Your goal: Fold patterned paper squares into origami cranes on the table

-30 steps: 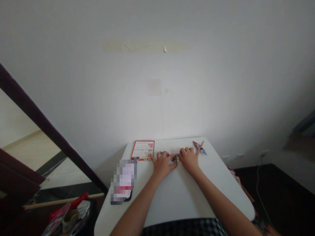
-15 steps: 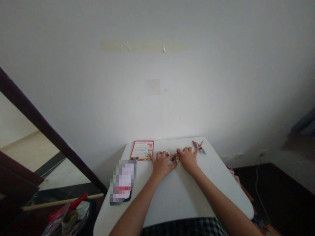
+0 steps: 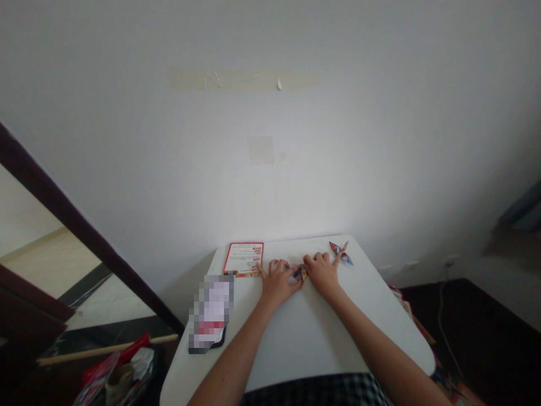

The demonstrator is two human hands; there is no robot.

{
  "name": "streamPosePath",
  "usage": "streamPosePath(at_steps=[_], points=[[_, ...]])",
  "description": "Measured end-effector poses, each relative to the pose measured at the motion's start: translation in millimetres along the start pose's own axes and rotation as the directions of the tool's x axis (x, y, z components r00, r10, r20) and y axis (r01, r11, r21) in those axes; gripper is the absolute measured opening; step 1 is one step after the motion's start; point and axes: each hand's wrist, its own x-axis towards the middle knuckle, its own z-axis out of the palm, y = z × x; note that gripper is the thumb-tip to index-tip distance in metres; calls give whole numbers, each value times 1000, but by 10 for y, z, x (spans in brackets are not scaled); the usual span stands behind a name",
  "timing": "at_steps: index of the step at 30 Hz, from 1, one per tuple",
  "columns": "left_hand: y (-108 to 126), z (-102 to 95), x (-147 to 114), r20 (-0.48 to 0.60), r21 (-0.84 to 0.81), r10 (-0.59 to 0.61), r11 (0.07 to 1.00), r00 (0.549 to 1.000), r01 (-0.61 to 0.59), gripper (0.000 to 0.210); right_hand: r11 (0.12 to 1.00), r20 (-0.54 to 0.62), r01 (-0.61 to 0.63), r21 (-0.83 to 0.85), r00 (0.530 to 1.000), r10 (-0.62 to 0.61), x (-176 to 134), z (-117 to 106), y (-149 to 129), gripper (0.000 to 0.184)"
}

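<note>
A small piece of folded, colourful printed paper (image 3: 301, 273) lies on the white table (image 3: 296, 332) between my two hands. The fingers of my left hand (image 3: 278, 281) are bent around its left side, and the thumb touches it; the little finger sticks out towards a printed sheet. My right hand (image 3: 322, 272) presses its right side with curled fingers, while its little finger points to the upper right. Just beyond that finger sits a folded paper shape with pointed arms (image 3: 341, 252), red and blue. Much of the paper in my hands is covered by the fingers.
A red-edged printed sheet (image 3: 244, 258) lies at the table's back left. A phone, blurred by pixels (image 3: 211, 313), is near the left edge. The wall (image 3: 321, 186) stands right behind the table. On the floor at lower left is a container with bags (image 3: 122, 378).
Hardly anything differs. Both hands keep their hold on the folded paper in the same place, and the view has shifted very slightly.
</note>
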Motion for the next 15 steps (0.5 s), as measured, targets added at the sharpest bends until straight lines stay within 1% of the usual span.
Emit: streamPosePath(at_steps=[3,5,9,12,15], points=[[5,-11,10,21,10,-3,1000,1000,3,39,996,-49,-12,89,999,16,-15,21,51,22],[5,-11,14,27,14,-4,1000,1000,4,40,985,-75,-36,167,996,49,-30,36,111,25],[5,-4,10,10,20,-2,1000,1000,2,40,956,-122,31,292,993,5,-60,78,270,16],[6,-4,5,8,30,0,1000,1000,0,41,932,-113,61,358,993,-21,-64,118,363,12],[5,-6,6,11,24,3,1000,1000,-3,42,920,-104,27,390,994,15,-60,144,386,12]])
